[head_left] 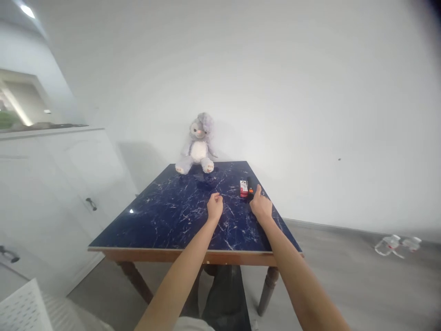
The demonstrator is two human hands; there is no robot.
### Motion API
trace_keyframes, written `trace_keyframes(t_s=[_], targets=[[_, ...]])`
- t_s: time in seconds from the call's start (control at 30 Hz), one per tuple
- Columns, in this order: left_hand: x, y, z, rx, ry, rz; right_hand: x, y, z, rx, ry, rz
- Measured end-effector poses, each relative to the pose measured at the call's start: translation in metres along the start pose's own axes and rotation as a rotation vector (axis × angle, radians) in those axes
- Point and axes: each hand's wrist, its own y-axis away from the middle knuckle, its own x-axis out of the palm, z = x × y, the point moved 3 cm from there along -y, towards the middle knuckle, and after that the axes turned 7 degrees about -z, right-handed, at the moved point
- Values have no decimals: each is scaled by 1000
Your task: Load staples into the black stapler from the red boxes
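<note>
My left hand [215, 207] is loosely curled above the middle of the blue marbled table [165, 207], and no object shows in its fingers. My right hand [261, 205] is at the table's right side, its index finger stretched forward and the others bent in. Against its left side is a slim black object with an orange band [251, 190]; the hand seems closed on its near end, though the contact is partly hidden. Just left of that stands or lies a small red and white box [244, 188], untouched by either hand.
A grey and white plush toy [199, 146] sits at the table's back edge against the white wall [292, 101]. White cabinets [58, 184] with dark handles line the left. Clear plastic bottles [389, 244] are on the floor at right. A black seat [227, 299] is below the table's front edge.
</note>
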Motion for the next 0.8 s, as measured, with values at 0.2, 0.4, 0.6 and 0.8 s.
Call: trace_keyframes(t_s=[0.2,0.4,0.6,0.8], targets=[[-24,18,-2,-30,126,21,0,1,1,-166,-66,53],[-29,48,-19,-38,242,151,-1,10,2,-299,-247,-29],[-43,89,-30,148,262,427,-2,14,8,-272,-170,-44],[-59,94,-21,377,-34,435,11,10,10,-297,-19,73]])
